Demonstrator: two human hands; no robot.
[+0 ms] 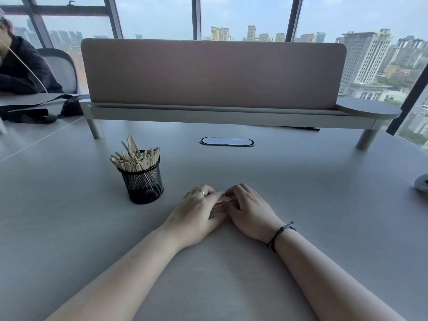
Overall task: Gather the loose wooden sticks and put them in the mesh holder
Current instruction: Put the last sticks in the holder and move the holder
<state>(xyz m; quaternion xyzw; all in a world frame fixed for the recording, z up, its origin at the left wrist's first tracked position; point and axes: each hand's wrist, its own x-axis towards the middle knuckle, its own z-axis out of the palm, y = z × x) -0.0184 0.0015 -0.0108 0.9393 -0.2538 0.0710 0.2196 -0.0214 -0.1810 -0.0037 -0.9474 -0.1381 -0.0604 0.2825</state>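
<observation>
A black mesh holder stands on the grey table, left of centre, packed with several pale wooden sticks that fan out above its rim. Just to its right, my left hand and my right hand lie on the tabletop with their fingertips meeting and partly overlapping. A pale streak shows where the fingers meet; I cannot tell whether it is a stick or a finger. I see no loose sticks lying on the table. The left hand wears a ring, and a dark bracelet circles the right wrist.
A raised shelf with a pink divider panel spans the back of the table. A cable port sits in the tabletop below it. A black bag with straps lies far left, near a seated person. A white object sits at the right edge.
</observation>
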